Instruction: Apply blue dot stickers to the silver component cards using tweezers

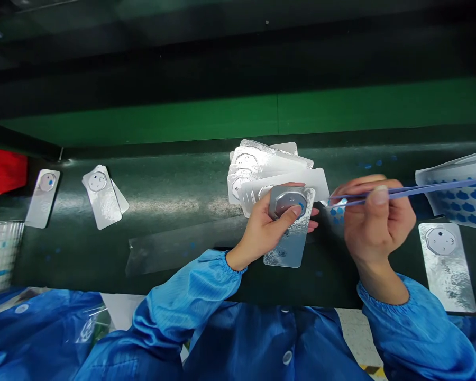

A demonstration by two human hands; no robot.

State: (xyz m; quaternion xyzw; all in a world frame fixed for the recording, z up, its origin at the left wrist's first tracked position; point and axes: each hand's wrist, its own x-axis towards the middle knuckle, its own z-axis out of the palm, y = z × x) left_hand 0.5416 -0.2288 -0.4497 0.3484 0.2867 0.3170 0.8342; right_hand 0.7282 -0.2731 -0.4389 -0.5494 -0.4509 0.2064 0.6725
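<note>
My left hand (269, 225) grips a silver foil card (291, 248) with a raised octagonal metal piece, its thumb lying across that piece. My right hand (375, 219) pinches slim blue tweezers (412, 192), whose tips point left, close to the card's upper right corner. Beneath those tips lies a small patch of blue-dotted sheet (336, 212), partly hidden by the hand. Just behind my left hand sits a fanned pile of similar foil cards (262, 172). Another foil card (446, 267) lies to the right of my right hand, and a blue-dotted white sheet (460, 198) curls up beyond it.
Further left on the dark green bench (174, 211) lie several foil cards (102, 197) and a clear plastic strip (182, 246). A red bin (3, 170) and a white gridded tray (0, 256) stand at the left edge. Blue sleeves cover both my forearms.
</note>
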